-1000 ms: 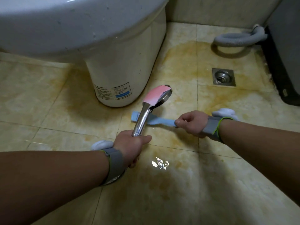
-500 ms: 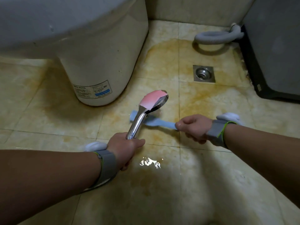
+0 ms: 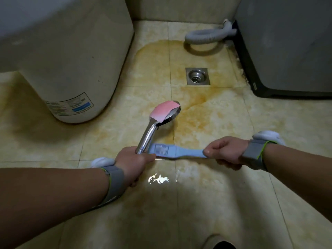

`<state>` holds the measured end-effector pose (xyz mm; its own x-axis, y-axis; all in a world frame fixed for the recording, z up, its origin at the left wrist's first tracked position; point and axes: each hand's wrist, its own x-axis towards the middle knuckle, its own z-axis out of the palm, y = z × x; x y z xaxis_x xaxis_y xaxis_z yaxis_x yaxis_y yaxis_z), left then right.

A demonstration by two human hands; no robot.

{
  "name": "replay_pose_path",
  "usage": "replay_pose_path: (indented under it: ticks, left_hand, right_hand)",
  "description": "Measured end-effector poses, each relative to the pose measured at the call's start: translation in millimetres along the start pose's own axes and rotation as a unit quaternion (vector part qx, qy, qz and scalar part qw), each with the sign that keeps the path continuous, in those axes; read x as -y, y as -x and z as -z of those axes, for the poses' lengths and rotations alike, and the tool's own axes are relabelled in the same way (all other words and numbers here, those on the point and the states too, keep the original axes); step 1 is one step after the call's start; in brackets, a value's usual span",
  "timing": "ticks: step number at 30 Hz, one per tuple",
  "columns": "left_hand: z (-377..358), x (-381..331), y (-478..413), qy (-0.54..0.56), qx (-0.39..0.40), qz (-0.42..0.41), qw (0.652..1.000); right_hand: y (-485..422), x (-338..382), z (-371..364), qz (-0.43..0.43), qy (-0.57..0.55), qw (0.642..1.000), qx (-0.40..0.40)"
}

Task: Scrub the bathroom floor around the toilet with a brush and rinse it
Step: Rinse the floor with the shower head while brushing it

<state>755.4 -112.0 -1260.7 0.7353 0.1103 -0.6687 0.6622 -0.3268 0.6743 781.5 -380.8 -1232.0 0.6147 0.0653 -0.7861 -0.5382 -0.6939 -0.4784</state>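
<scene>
My left hand [image 3: 133, 163] grips the chrome handle of a shower head [image 3: 165, 112], whose pink-topped head points away over the stained yellow floor tiles [image 3: 206, 119]. My right hand [image 3: 225, 151] grips the handle of a light blue brush [image 3: 172, 150], held flat and low, its head reaching left to the shower handle. The white toilet base [image 3: 77, 72] stands at the upper left, left of both tools. No water spray is visible.
A square metal floor drain [image 3: 197, 76] sits beyond the shower head. A grey corrugated hose [image 3: 206, 37] curls at the back wall. A dark grey appliance [image 3: 287, 51] fills the upper right. A bright reflection [image 3: 159, 179] glints on the floor near my left hand.
The brush has drawn back toward me, away from the toilet base, and now sits beside my left hand. The view has shifted so the toilet lies further left.
</scene>
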Motion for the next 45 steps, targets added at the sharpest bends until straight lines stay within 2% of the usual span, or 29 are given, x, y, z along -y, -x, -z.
replay_pose_path:
  ticks: [2, 4, 6, 8, 10, 12, 14, 16, 17, 19, 21, 23, 24, 25, 26, 28, 30, 32, 34, 36, 38, 40, 43, 45]
  left_hand:
    - [-6, 0, -1, -0.002, -0.001, -0.004, 1.0]
    - [-8, 1, 0, 0.0, -0.002, -0.003, 1.0]
    - [-10, 1, 1, 0.002, 0.002, 0.0, 1.0]
    - [-11, 0, 2, 0.005, 0.007, 0.003, 1.0]
    - [-11, -2, 2, 0.01, 0.013, 0.006, 1.0]
    - [-11, -5, 2, 0.016, 0.017, 0.007, 1.0]
    - [-12, -7, 2, 0.02, 0.018, 0.007, 1.0]
    - [-12, -8, 2, 0.024, 0.018, 0.007, 1.0]
    - [-12, -8, 2, 0.024, 0.018, 0.008, 1.0]
    - [-12, -8, 1, 0.025, 0.019, 0.012, 0.999]
    - [-11, -8, 2, 0.026, 0.025, 0.016, 0.999]
    - [-10, -8, 2, 0.026, 0.028, 0.016, 0.999]
    - [-10, -8, 1, 0.028, 0.03, 0.017, 0.999]
    - [-9, -9, 1, 0.032, 0.032, 0.018, 0.999]
    - [-9, -9, 0, 0.036, 0.032, 0.019, 0.999]
    - [-8, -10, 0, 0.038, 0.03, 0.016, 0.999]
    - [-9, -11, -1, 0.039, 0.029, 0.014, 0.999]
    - [-10, -12, -2, 0.038, 0.028, 0.014, 0.999]
    - [-12, -15, -3, 0.036, 0.026, 0.016, 0.999]
    - [-13, -20, -4, 0.029, 0.027, 0.018, 0.999]
    - [-14, -29, -6, 0.022, 0.023, 0.018, 0.999]
    - [-14, -40, -11, 0.019, 0.015, 0.015, 1.0]
    - [-15, -55, -19, 0.029, 0.008, 0.012, 0.999]
    - [-16, -62, -24, 0.032, -0.001, 0.011, 0.999]
  right_hand:
    - [0, -7, -2, -0.023, 0.068, 0.997, -0.003]
    - [-3, -9, 2, -0.03, 0.058, 0.997, -0.047]
    - [-7, -8, 13, -0.02, -0.001, 0.989, -0.143]
    - [-11, -8, 28, 0.009, -0.022, 0.962, -0.272]
    - [-13, -8, 39, 0.039, -0.039, 0.939, -0.341]
    - [-14, -6, 39, 0.045, -0.09, 0.951, -0.294]
    - [-12, -6, 33, 0.01, -0.137, 0.976, -0.171]
    - [-8, -7, 29, -0.039, -0.084, 0.993, -0.076]
    - [-6, -7, 29, -0.058, -0.032, 0.996, -0.06]
    - [-4, -4, 32, -0.064, 0.051, 0.992, -0.094]
    - [-7, 0, 36, -0.02, 0.086, 0.976, -0.197]
    - [-14, 4, 39, 0.045, 0.098, 0.942, -0.318]
    - [-18, 6, 40, 0.063, 0.083, 0.93, -0.352]
    - [-19, 8, 41, 0.07, 0.047, 0.933, -0.349]
    - [-20, 10, 41, 0.067, -0.002, 0.948, -0.31]
    - [-19, 12, 39, 0.021, -0.071, 0.983, -0.17]
    - [-15, 8, 35, -0.028, -0.02, 0.996, -0.082]
    - [-15, 8, 36, -0.042, 0.038, 0.993, -0.104]
    - [-20, 12, 40, -0.011, 0.059, 0.975, -0.213]
    - [-31, 15, 45, 0.038, 0.066, 0.937, -0.342]
    - [-37, 23, 47, 0.059, 0.039, 0.914, -0.4]
    - [-40, 30, 45, 0.065, -0.016, 0.924, -0.378]
    - [-33, 37, 46, 0.054, -0.073, 0.96, -0.265]
    - [-30, 36, 54, 0.027, -0.025, 0.977, -0.208]
